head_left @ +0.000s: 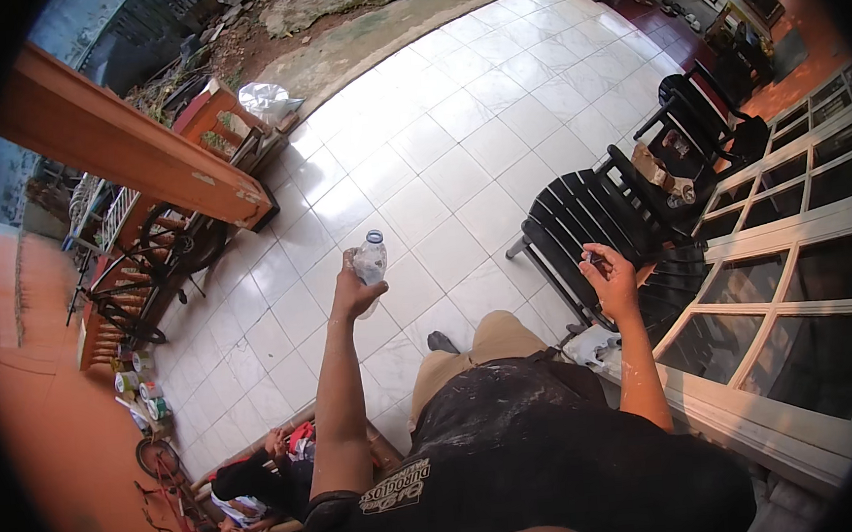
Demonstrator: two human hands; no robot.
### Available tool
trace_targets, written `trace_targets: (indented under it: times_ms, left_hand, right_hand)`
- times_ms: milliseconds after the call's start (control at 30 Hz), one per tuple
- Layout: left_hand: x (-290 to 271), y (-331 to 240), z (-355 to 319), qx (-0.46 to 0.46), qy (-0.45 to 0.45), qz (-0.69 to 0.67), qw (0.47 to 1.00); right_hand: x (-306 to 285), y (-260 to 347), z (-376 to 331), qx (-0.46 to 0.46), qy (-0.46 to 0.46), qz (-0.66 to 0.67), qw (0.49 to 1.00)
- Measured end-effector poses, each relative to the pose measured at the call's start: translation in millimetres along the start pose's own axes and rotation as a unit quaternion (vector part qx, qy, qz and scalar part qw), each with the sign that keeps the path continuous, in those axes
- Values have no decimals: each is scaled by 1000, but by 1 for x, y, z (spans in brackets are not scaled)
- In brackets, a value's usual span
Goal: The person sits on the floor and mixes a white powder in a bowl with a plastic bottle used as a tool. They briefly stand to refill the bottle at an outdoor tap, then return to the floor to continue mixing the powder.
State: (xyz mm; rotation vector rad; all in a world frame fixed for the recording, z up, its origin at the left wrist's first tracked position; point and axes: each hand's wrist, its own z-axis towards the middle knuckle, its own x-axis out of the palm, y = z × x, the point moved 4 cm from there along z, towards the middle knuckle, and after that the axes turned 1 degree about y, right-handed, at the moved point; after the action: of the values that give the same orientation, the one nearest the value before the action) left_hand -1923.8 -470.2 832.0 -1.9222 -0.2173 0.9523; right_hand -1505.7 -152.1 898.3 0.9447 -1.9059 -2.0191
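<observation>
My left hand (352, 291) is wrapped round a small clear plastic bottle (371, 260) held upright above the tiled floor. A bluish ring shows at the bottle's top; whether a cap is on it I cannot tell. Out to the right, my right hand (612, 281) is raised with its thumb and fingers pinched together. A small dark spot shows at the fingertips, too small to name. Behind that hand, and apart from it as far as I can tell, stands a black slatted chair (581, 221).
More black chairs (687, 114) line the right side by white-framed windows (755, 312). An orange pillar (131, 138) and a bicycle (163, 250) stand at the left, with paint cans (133, 380) below. Another person (263, 475) sits at the lower left. White tiles (450, 185) cover the floor.
</observation>
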Motion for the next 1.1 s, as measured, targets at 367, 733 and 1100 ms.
trace_targets:
  times_ms: [367, 733, 1100]
  left_hand:
    - [-165, 132, 378, -102, -27, -16, 994]
    - [-144, 179, 498, -405, -46, -46, 912]
    - [-404, 157, 1061, -615, 119, 254, 737]
  right_hand:
    - [95, -30, 272, 76, -153, 48, 984]
    - [173, 67, 722, 40, -56, -122, 990]
    - [167, -161, 813, 318, -86, -273, 904]
